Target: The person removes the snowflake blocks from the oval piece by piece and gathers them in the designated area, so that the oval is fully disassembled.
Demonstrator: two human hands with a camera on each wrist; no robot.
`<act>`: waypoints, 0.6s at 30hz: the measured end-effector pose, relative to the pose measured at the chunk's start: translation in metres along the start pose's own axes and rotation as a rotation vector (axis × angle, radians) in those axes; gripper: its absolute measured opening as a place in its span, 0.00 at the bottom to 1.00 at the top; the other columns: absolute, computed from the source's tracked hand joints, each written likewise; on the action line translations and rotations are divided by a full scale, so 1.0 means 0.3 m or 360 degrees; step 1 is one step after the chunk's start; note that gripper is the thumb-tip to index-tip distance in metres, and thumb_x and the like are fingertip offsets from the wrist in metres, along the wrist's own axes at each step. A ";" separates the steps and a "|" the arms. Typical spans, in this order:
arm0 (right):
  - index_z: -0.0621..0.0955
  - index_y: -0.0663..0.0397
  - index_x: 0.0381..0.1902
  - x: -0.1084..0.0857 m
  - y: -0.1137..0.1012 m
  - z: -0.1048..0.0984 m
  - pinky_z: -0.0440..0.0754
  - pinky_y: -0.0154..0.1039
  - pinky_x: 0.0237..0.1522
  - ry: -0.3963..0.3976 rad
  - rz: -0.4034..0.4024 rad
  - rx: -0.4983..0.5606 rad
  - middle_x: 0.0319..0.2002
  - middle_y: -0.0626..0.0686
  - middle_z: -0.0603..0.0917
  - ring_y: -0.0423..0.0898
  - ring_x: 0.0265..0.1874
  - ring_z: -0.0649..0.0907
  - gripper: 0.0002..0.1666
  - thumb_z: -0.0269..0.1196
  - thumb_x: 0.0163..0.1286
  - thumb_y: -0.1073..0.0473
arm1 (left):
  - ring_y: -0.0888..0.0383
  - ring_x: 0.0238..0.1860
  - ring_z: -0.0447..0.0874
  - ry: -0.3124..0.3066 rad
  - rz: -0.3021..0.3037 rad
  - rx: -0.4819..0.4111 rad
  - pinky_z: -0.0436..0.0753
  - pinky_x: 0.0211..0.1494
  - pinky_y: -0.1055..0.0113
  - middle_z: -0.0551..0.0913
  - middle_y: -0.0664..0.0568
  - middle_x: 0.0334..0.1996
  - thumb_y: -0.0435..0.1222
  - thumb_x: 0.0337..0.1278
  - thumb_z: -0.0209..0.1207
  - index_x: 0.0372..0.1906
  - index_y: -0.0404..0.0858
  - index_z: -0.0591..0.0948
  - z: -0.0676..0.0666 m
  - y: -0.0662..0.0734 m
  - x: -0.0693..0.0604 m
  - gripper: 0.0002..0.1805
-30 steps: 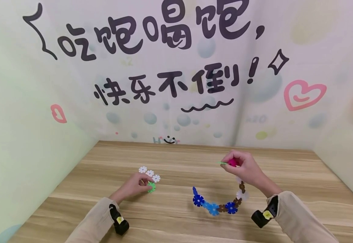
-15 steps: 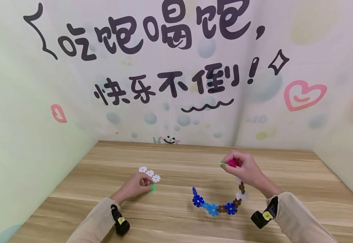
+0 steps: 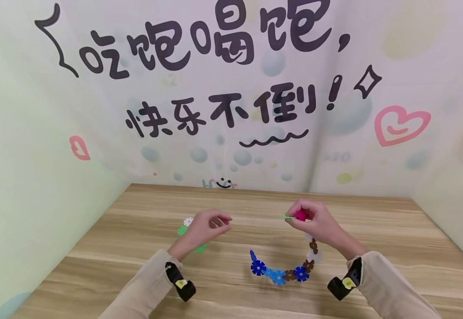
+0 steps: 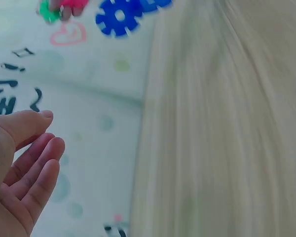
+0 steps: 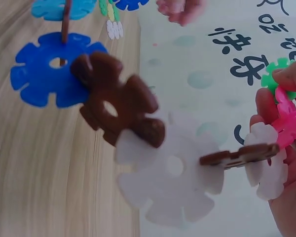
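My right hand pinches a green notched disc on edge, joined to a pink one. From it a curved chain of white, brown, dark blue and light blue discs hangs down and to the left. In the right wrist view, the green disc is between thumb and fingers, beside pink and white pieces. My left hand is raised left of the chain; in the left wrist view this hand has loosely bent fingers and nothing visible between them.
Loose discs lie on the wooden table behind and beside my left wrist: a white one and green ones, partly covered by the hand. A printed cloth stands along the back of the table.
My left hand has left the green disc on the table and moved right, covering some loose discs and uncovering another green one. My right hand, with the chain, has shifted slightly left.
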State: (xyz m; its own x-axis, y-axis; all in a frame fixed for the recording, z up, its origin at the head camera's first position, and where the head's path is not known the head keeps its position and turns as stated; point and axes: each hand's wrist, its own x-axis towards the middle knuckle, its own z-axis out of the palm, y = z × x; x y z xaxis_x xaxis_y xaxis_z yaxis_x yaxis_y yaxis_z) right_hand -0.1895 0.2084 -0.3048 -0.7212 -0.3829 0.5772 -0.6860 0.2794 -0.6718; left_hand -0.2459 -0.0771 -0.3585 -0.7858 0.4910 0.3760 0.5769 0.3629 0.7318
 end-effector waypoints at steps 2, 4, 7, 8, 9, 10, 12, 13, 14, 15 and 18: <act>0.77 0.65 0.24 0.002 0.004 0.004 0.65 0.30 0.11 -0.0014 -0.0026 0.0015 0.19 0.53 0.73 0.35 0.15 0.66 0.10 0.59 0.49 0.81 | 0.61 0.30 0.79 0.0009 0.0023 -0.0066 0.79 0.33 0.71 0.82 0.50 0.31 0.33 0.49 0.61 0.38 0.35 0.81 0.026 0.032 0.021 0.10; 0.77 0.65 0.25 0.004 0.007 0.011 0.65 0.30 0.11 -0.0027 -0.0040 0.0030 0.19 0.54 0.73 0.35 0.15 0.66 0.10 0.59 0.49 0.81 | 0.61 0.31 0.79 0.0018 0.0049 -0.0110 0.79 0.34 0.72 0.82 0.50 0.32 0.34 0.50 0.61 0.38 0.36 0.81 0.050 0.060 0.041 0.10; 0.77 0.65 0.25 0.004 0.011 0.022 0.65 0.30 0.11 -0.0048 -0.0047 0.0057 0.19 0.54 0.73 0.35 0.15 0.66 0.10 0.59 0.49 0.81 | 0.60 0.33 0.80 0.0014 0.0075 -0.0172 0.79 0.36 0.71 0.82 0.50 0.33 0.34 0.50 0.60 0.39 0.36 0.81 0.079 0.103 0.072 0.10; 0.77 0.65 0.25 0.005 0.012 0.027 0.65 0.30 0.11 -0.0058 -0.0045 0.0066 0.19 0.54 0.73 0.35 0.14 0.66 0.10 0.59 0.50 0.81 | 0.60 0.34 0.80 0.0004 0.0088 -0.0185 0.79 0.37 0.71 0.82 0.49 0.34 0.34 0.50 0.60 0.39 0.36 0.81 0.087 0.116 0.081 0.10; 0.77 0.65 0.25 0.004 0.014 0.030 0.65 0.29 0.11 -0.0068 -0.0038 0.0073 0.19 0.54 0.72 0.35 0.14 0.66 0.09 0.59 0.50 0.81 | 0.59 0.35 0.80 -0.0010 0.0105 -0.0202 0.79 0.38 0.71 0.82 0.48 0.35 0.33 0.50 0.60 0.40 0.35 0.80 0.094 0.128 0.090 0.10; 0.77 0.65 0.25 0.004 0.015 0.034 0.65 0.29 0.11 -0.0077 -0.0036 0.0079 0.19 0.54 0.72 0.35 0.14 0.66 0.09 0.59 0.50 0.81 | 0.58 0.36 0.80 -0.0025 0.0120 -0.0221 0.79 0.40 0.69 0.82 0.47 0.35 0.32 0.50 0.60 0.40 0.34 0.80 0.099 0.142 0.097 0.10; 0.77 0.65 0.26 0.004 0.016 0.040 0.66 0.30 0.11 -0.0091 -0.0019 0.0084 0.19 0.53 0.73 0.35 0.14 0.66 0.09 0.59 0.51 0.81 | 0.55 0.37 0.80 -0.0059 0.0161 -0.0245 0.79 0.41 0.68 0.82 0.44 0.36 0.30 0.50 0.59 0.40 0.31 0.80 0.106 0.175 0.106 0.11; 0.77 0.65 0.26 0.003 0.016 0.042 0.66 0.29 0.11 -0.0097 -0.0006 0.0083 0.20 0.53 0.73 0.35 0.15 0.66 0.08 0.59 0.51 0.80 | 0.53 0.37 0.80 -0.0076 0.0180 -0.0254 0.78 0.42 0.68 0.82 0.43 0.37 0.29 0.50 0.59 0.40 0.30 0.79 0.106 0.195 0.107 0.11; 0.77 0.65 0.26 0.003 0.015 0.045 0.66 0.29 0.12 -0.0097 0.0009 0.0081 0.20 0.53 0.74 0.35 0.15 0.66 0.08 0.59 0.52 0.80 | 0.52 0.38 0.80 -0.0093 0.0193 -0.0266 0.78 0.43 0.67 0.81 0.41 0.37 0.29 0.50 0.59 0.40 0.29 0.79 0.106 0.214 0.107 0.11; 0.77 0.65 0.26 0.003 0.014 0.046 0.66 0.29 0.12 -0.0096 0.0022 0.0077 0.21 0.53 0.74 0.35 0.15 0.66 0.08 0.59 0.52 0.79 | 0.51 0.38 0.80 -0.0110 0.0208 -0.0271 0.78 0.43 0.67 0.81 0.40 0.37 0.28 0.50 0.59 0.40 0.28 0.79 0.104 0.233 0.106 0.11; 0.77 0.64 0.26 0.005 0.010 0.050 0.67 0.30 0.13 -0.0087 0.0040 0.0072 0.24 0.55 0.76 0.36 0.16 0.67 0.08 0.59 0.52 0.78 | 0.49 0.37 0.80 -0.0145 0.0234 -0.0268 0.78 0.42 0.70 0.81 0.39 0.37 0.26 0.49 0.58 0.39 0.26 0.78 0.101 0.282 0.100 0.10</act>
State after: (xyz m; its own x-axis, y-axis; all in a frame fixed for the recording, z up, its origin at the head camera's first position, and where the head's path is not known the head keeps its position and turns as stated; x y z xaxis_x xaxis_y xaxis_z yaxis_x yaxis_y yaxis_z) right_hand -0.1912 0.1954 -0.3131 -0.7308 -0.4242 0.5347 -0.6621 0.2498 -0.7066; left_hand -0.2140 -0.0077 -0.3025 -0.6686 0.6008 0.4382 0.6322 0.1490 0.7604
